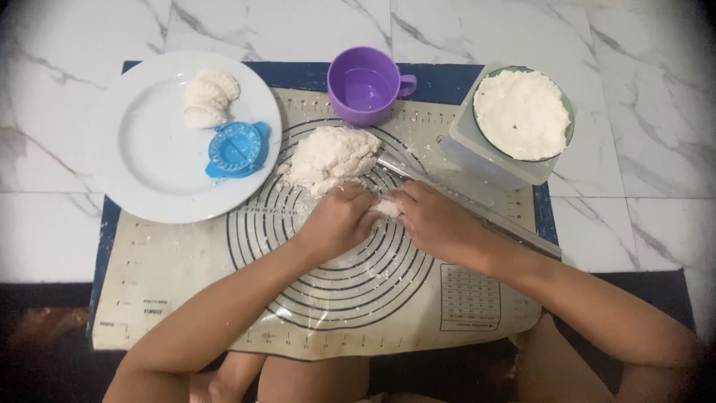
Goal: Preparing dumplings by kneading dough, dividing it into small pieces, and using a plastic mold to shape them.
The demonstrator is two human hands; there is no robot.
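A white marble-patterned tile floor (656, 134) with grey veins and thin grout lines fills the view. Along the bottom edge lies a dark strip (45, 336), dim and unclear. Soft, even light falls from above.

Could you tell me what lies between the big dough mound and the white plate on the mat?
In the head view, only bare, floury mat separates the dough mound from the white plate.
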